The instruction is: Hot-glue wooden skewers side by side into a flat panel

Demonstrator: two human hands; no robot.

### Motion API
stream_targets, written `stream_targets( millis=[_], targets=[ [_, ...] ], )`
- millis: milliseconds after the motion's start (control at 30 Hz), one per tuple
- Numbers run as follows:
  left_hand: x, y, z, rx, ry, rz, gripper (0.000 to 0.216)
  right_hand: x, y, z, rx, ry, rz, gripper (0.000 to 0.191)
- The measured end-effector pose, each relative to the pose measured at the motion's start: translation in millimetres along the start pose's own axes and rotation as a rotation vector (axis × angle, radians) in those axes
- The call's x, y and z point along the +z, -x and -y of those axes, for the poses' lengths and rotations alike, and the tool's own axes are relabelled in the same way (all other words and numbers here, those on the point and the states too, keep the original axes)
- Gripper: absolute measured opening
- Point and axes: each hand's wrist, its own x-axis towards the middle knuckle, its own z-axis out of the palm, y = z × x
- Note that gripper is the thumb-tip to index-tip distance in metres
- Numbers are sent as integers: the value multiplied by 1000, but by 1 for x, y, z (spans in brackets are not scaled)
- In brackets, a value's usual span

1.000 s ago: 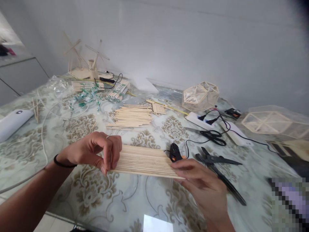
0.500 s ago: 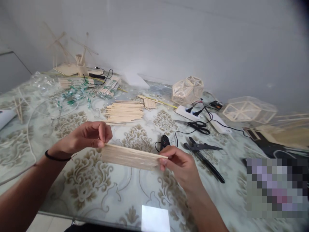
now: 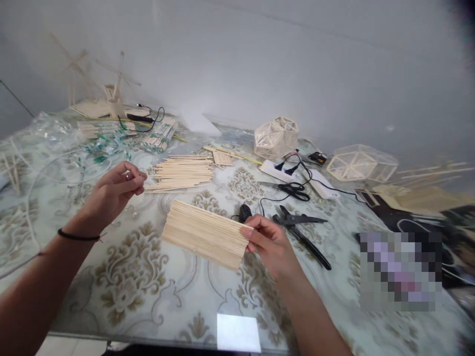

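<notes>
My right hand (image 3: 265, 242) pinches the right end of a flat panel of thin wooden sticks (image 3: 206, 235) laid side by side. The panel is tilted above the table, its left end unsupported. My left hand (image 3: 118, 188) is raised to the left of it, thumb and fingers pressed together. Its fingertips are beside the left ends of a pile of loose wooden sticks (image 3: 185, 172); whether they grip anything I cannot make out. Just beyond my right hand lies a small black corded tool (image 3: 245, 213), partly hidden.
Black-handled scissors (image 3: 295, 191) and black cutters (image 3: 302, 235) lie on the right. Behind them are a white power strip (image 3: 278, 170) with cords and a faceted stick frame (image 3: 276, 138). Packaged stick bundles (image 3: 161, 134) and a stick windmill model (image 3: 115, 94) stand at back left.
My left hand has let go of the panel's left end and moved left and away toward the pile. The panel has turned to show more of its face.
</notes>
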Motion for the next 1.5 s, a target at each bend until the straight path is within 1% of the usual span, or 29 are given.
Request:
stream_targets(
  millis=[67, 200, 367, 600, 733, 833, 933, 1000, 1100, 1167, 1233, 1300, 1367, 1500],
  targets=[
    [2, -1, 1, -6, 45, -23, 28, 1, 0, 1, 18, -4, 2, 32],
    [3, -1, 1, 39, 121, -8, 36, 1, -1, -3, 48, -17, 36, 31],
    [0, -3, 5, 33, 118, -19, 29, 2, -1, -10, 74, 15, 113, 27],
    [3, -1, 15, 1, 74, 98, 25, 7, 2, -16, 137, 102, 208, 30],
    [6, 2, 16, -11, 58, 91, 25, 8, 2, -18, 147, 158, 245, 31],
    [7, 4, 17, 11, -32, 82, 24, 9, 2, -18, 159, 205, 250, 33],
    [6, 5, 20, 57, -244, 111, 26, 12, 1, -15, 174, 228, 254, 37],
    [5, 4, 23, 85, -426, 195, 34, 13, 1, -14, 185, 227, 257, 40],
    [5, 4, 26, 107, -670, 464, 53, 14, 0, -14, 203, 222, 257, 41],
    [6, 4, 28, 86, -757, 644, 55, 13, 0, -16, 207, 219, 258, 39],
    [7, 6, 29, 15, -790, 780, 55, 11, 0, -17, 208, 218, 261, 37],
    [8, 8, 30, -75, -798, 871, 56, 10, 0, -18, 207, 213, 261, 35],
    [8, 10, 29, -122, -796, 922, 57, 9, 0, -19, 206, 205, 264, 34],
    [6, 8, 22, -103, -774, 1000, 53, 7, 0, -21, 176, 208, 244, 30]
  ],
)
